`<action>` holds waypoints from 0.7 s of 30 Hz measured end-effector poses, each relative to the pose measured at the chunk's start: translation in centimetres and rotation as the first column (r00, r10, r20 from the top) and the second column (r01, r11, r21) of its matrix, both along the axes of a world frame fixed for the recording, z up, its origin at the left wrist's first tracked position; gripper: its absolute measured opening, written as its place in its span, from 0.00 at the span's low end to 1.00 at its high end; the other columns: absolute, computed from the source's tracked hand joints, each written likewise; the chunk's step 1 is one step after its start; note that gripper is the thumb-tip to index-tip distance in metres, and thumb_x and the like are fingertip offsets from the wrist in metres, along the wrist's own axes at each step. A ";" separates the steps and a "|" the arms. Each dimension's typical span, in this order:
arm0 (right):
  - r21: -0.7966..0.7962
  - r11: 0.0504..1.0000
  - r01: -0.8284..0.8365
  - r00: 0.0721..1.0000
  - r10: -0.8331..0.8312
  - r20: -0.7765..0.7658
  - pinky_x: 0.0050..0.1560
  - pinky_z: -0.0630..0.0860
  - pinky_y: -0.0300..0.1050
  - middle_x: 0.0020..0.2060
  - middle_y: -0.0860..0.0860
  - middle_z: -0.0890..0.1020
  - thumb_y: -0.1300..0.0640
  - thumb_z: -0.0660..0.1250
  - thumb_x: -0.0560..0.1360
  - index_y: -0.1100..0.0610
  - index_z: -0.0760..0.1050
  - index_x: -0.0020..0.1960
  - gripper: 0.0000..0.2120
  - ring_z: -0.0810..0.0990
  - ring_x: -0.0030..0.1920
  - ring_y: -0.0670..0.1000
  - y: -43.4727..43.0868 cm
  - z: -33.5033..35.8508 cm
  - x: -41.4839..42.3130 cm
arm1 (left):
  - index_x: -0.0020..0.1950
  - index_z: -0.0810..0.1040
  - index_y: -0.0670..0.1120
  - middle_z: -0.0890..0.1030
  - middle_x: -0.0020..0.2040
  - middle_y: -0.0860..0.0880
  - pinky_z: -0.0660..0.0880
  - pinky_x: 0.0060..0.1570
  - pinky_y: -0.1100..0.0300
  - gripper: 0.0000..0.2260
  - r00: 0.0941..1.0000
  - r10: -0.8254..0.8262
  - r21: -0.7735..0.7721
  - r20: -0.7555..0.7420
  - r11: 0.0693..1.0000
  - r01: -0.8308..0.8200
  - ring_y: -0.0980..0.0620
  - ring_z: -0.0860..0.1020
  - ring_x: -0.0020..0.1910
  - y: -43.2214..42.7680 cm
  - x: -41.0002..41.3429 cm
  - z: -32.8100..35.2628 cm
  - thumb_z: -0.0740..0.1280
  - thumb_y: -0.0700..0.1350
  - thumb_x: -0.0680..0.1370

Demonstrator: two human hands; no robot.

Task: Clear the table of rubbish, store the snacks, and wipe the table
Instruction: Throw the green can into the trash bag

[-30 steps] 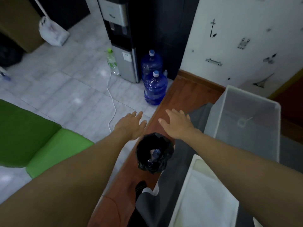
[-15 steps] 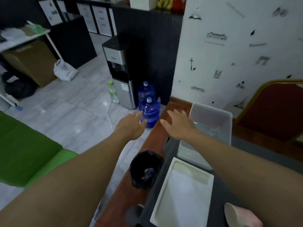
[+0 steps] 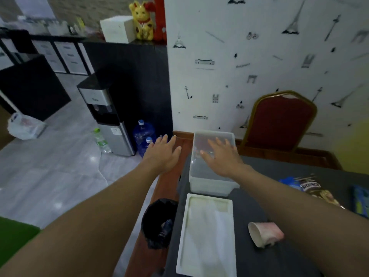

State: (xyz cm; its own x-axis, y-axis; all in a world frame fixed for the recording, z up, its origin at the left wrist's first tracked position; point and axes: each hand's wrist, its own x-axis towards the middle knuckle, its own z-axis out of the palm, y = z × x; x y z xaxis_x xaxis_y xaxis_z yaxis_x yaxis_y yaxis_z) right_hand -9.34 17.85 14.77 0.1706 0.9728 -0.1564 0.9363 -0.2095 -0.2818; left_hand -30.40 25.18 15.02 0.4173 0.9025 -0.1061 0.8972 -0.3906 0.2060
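Both hands empty and spread at the table's far left corner; rubbish and snacks untouched.

Left hand (image 3: pixel 161 154), centre frame, fingers straight and apart, holding nothing, out past the table (image 3: pixel 249 202) edge; right hand (image 3: pixel 221 156) beside it, fingers spread over the open clear box (image 3: pixel 211 184), contact not discernible; paper cup (image 3: pixel 265 233) on its side, lower right, near the white tray (image 3: pixel 205 236); snack bag (image 3: pixel 311 186) at right, partly behind the right forearm; black-lined waste bin (image 3: pixel 153 236) on the floor, lower centre, just beside the table. Likely hazards: the tipped cup may roll off or leak dregs if brushed by the forearm; a loose toss may miss the narrow bin mouth; the light box could slide if pushed; the snack bag is easily crushed by a sweeping arm.
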 end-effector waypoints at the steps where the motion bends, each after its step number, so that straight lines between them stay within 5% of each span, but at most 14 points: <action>1: 0.003 1.000 0.023 1.000 -0.024 0.001 0.78 0.46 0.62 0.81 0.53 0.52 0.32 0.48 0.80 0.49 0.52 0.81 0.35 0.48 0.80 0.60 -0.9 0.0 0.7 | 0.81 0.51 0.50 0.53 0.81 0.44 0.52 0.76 0.43 0.28 1.000 -0.027 0.002 0.006 1.000 0.027 0.42 0.52 0.79 -0.2 0.8 0.2 0.48 0.59 0.83; 21: 0.004 0.857 0.515 0.856 -0.515 0.037 0.76 0.52 0.59 0.80 0.54 0.56 0.33 0.51 0.80 0.50 0.55 0.81 0.34 0.51 0.79 0.59 -18.8 -0.6 15.3 | 0.81 0.52 0.49 0.57 0.80 0.45 0.58 0.75 0.48 0.28 0.822 -0.567 -0.005 0.049 0.823 0.568 0.45 0.58 0.78 -10.6 20.5 0.0 0.51 0.58 0.84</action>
